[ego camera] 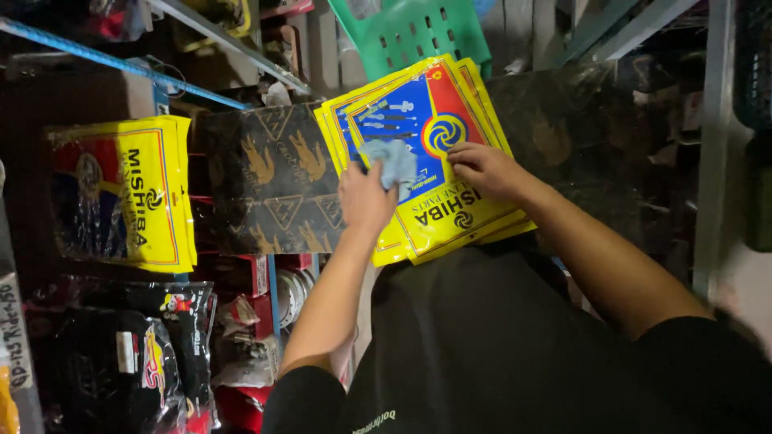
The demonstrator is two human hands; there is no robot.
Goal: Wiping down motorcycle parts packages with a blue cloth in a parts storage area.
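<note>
Yellow-and-blue flat packets point(434, 153), stacked on dark cartons point(273, 181), run long-axis from 11 to 5 o'clock. Left hand point(366, 201) grips a pale cloth point(390, 161) on the top packet; right hand point(482, 169), at 3 o'clock of it, presses fingers flat, holding nothing.

To your left a yellow packet point(129, 193) hangs on the rack, well apart from the stack. Between them sits a dark box with gold bird prints point(269, 181). Above you: a green plastic basket point(406, 32) and a blue rail point(121, 68). Lower left: black glossy packets point(137, 354). A grey metal upright point(712, 145) stands to your right.
</note>
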